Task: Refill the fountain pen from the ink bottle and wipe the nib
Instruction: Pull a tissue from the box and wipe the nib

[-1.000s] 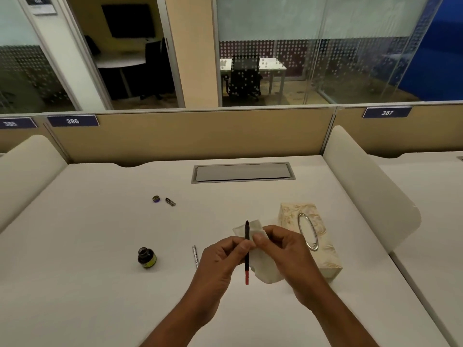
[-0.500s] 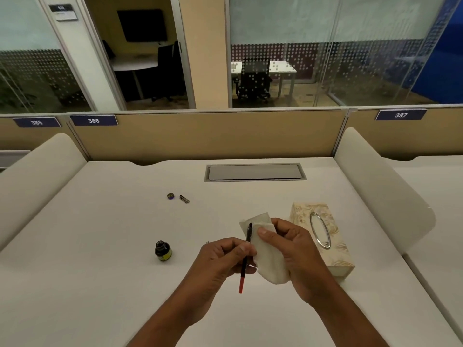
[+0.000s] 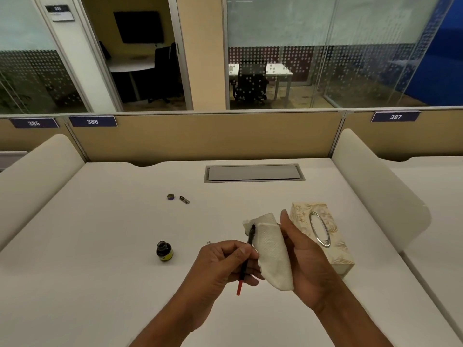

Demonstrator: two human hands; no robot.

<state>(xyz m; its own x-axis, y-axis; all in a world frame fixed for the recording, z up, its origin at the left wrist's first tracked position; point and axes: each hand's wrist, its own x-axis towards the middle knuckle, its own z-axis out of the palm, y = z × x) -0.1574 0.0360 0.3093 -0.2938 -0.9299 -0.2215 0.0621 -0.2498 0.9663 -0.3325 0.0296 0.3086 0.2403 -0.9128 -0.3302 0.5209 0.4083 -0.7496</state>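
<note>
Tissue, white and folded (image 3: 271, 249), now lies draped over your right hand (image 3: 307, 259), whose fingers have opened from the pinch of a second ago. Your left hand (image 3: 225, 264) still grips the slim black-and-red fountain pen (image 3: 246, 256), its dark nib resting against the tissue's far left edge. The small open dark glass ink bottle (image 3: 164, 251) stands on the white desk (image 3: 100, 246) to the left, unmoved.

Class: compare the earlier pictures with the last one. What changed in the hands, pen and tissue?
The right hand opened, releasing its pinch on the nib; the tissue now lies across its palm. The pen tilted, nib against the tissue. The left hand still holds the pen; the ink bottle is unmoved.
</note>
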